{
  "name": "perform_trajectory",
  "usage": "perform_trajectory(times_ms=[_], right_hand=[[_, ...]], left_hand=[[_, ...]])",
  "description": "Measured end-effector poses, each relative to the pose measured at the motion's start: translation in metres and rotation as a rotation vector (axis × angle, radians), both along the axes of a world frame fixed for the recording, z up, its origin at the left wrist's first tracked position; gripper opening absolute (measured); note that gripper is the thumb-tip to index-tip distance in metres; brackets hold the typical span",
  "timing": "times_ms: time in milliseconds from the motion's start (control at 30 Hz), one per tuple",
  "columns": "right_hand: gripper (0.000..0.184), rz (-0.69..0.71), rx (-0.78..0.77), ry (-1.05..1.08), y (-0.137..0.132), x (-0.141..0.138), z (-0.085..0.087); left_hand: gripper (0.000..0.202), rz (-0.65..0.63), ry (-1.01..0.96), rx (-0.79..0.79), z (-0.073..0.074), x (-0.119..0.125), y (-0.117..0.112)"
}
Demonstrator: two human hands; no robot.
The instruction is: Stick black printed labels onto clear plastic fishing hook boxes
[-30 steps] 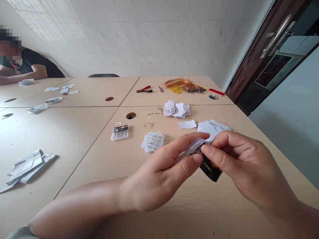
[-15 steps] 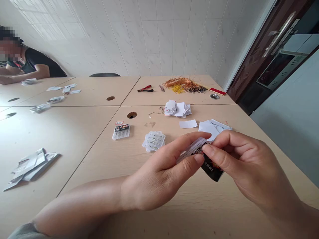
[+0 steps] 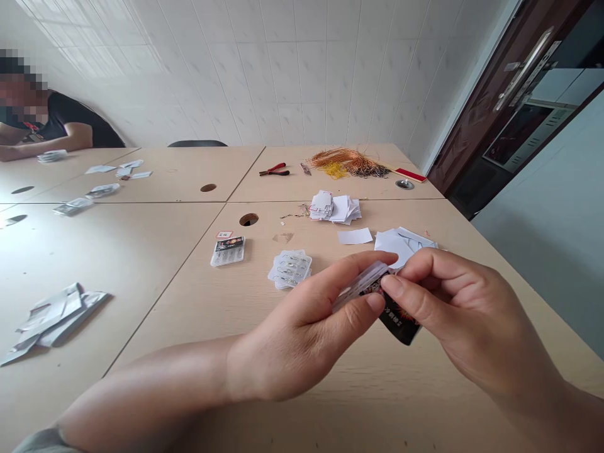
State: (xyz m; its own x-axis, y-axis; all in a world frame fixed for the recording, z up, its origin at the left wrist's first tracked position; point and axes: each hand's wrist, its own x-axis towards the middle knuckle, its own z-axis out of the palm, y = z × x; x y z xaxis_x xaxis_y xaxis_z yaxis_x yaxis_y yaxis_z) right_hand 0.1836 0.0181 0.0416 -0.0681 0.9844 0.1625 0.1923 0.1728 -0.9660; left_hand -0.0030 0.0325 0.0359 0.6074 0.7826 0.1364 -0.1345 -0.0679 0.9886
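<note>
My left hand point(image 3: 292, 333) grips a small clear plastic box point(image 3: 355, 286) between its thumb and fingers, tilted in the air over the near part of the table. A black printed label point(image 3: 400, 322) with pale lettering and an orange burst curves down from the box's right end. My right hand point(image 3: 476, 314) pinches the label's upper edge between thumb and forefinger, against the box. How far the label sticks to the box is hidden by my fingers. Beyond my left hand lies a stack of clear boxes point(image 3: 289, 268) with hook-like metal pieces in them.
A box with a black label point(image 3: 228, 251) lies left of the stack. White cards point(image 3: 335, 207), white paper pieces point(image 3: 394, 244), pliers point(image 3: 274, 170) and orange strands point(image 3: 344, 157) lie farther back. Silvery packets point(image 3: 59, 318) lie at left. A person point(image 3: 70, 119) sits at far left.
My view has shifted very slightly. Both hands keep the same hold on the box and label, and the label's hanging part has swung a little. The other person's head has moved slightly.
</note>
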Motion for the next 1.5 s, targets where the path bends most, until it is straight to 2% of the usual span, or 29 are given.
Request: perform_trajectory(times_ms=[533, 1500], right_hand=[[0.029, 0.001, 0.011, 0.001, -0.0006, -0.0005, 0.0003], [0.033, 0.001, -0.004, -0.024, -0.0016, 0.0014, -0.0007]], left_hand=[[0.031, -0.016, -0.006, 0.022, 0.0011, -0.0003, 0.0], [0.032, 0.036, 0.06, 0.065, 0.0019, 0.0007, -0.001]])
